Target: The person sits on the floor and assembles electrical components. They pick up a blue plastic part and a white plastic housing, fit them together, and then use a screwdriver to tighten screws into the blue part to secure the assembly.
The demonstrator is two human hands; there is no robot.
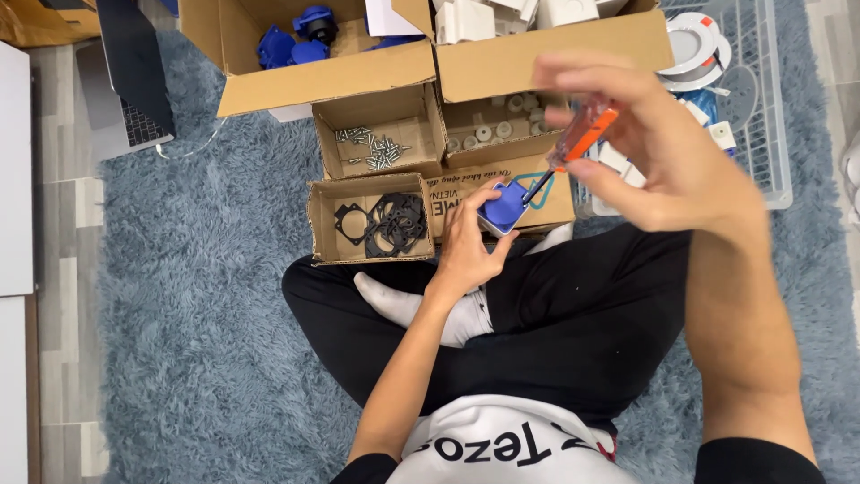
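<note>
- L hand (466,251): fingers wrapped round a small blue plastic housing (503,208), held up over the lap, just near of the middle boxes.
- R hand (645,148): fingers pinched on an orange-handled screwdriver (578,139); dark shaft slants down-left, tip at the housing's right edge. Handle blurred, so I can't tell if it's turning.
- Progress, my read: fastening on this housing is mid-way; driver is engaged w/ the part. Can't see whether a screw is seated. Plenty of loose stock in the boxes, so I judge a lot is left.
- Box w/ screws (376,143): small open carton, far of the L hand, silver screws loose inside.
- Box w/ black gaskets (372,220): just left of the L hand, flat square-ish rings piled.
- Box w/ small white round parts (488,130): far of the housing, partly hidden by the R hand.
- Big carton w/ blue parts (305,45): far left.
- Big carton w/ white parts (555,40): far right of that.
- White wire basket (761,108): far right, mixed white pieces in it.
- Blue shaggy rug (197,314): under all of it; person sits cross-legged on it.
</note>
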